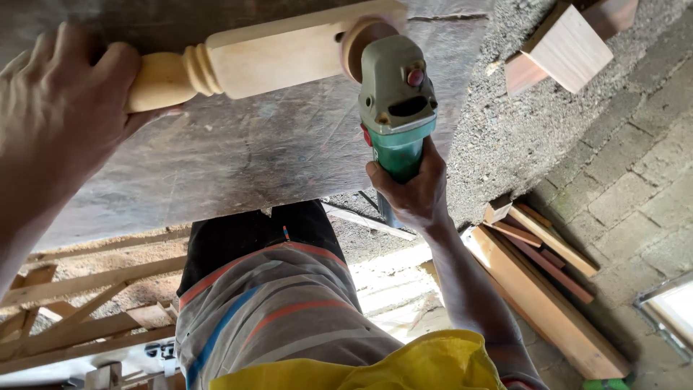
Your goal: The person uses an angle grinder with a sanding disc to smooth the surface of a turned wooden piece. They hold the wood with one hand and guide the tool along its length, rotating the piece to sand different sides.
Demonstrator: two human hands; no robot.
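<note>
Two hands share the sanding: our right hand (410,189) grips the green angle grinder (395,108), disc against the turned wooden leg (267,58) that our left hand (58,108) pins to the worktop (238,159). Next, we judge, sweep along steadily.

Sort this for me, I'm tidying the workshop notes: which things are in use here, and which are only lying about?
In use:
left hand gripping the turned wooden post
right hand holding the green angle grinder
worn workbench board under the post

Lying about:
wooden block
stacked planks
wooden frame
</note>
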